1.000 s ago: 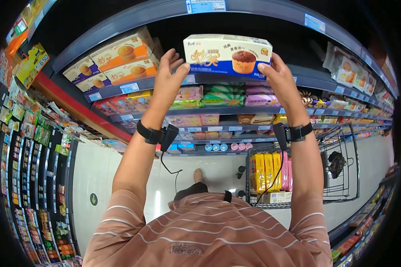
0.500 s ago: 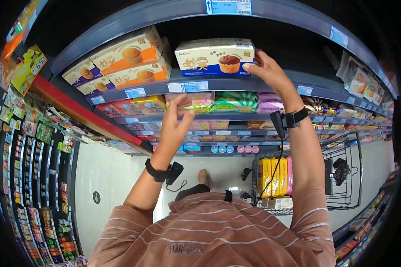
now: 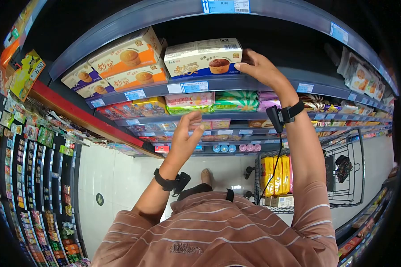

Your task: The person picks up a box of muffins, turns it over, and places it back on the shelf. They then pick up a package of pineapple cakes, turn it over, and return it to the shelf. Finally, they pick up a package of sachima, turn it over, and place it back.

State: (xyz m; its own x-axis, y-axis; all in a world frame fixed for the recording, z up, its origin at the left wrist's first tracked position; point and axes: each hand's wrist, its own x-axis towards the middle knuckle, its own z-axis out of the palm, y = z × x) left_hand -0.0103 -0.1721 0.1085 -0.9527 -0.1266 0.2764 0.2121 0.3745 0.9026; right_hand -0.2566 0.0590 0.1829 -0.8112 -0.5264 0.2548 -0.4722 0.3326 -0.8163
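Observation:
A white and blue muffin box (image 3: 203,58) with a dark muffin pictured on it stands on the upper shelf. My right hand (image 3: 259,67) is at the box's right end, its thumb by the front corner and its fingers partly hidden behind. To the left, the muffin box's end meets orange and white muffin boxes (image 3: 128,57), stacked two high. Lower down, my left hand (image 3: 186,135) hangs in front of the shelves with loosely curved fingers, holding nothing. Pink and green snack packs (image 3: 190,101) are the nearest goods above it.
Price labels line the shelf edge (image 3: 236,81). A shopping cart (image 3: 349,171) with yellow packs (image 3: 275,175) stands at the right. Another rack of small packets (image 3: 35,178) runs along the left. A yellow price sign (image 3: 29,73) sticks out at the upper left.
The white and blue muffin box has slid left against the orange boxes, with my right hand following at its end. My left hand has dropped lower and slightly right, away from the shelf edge.

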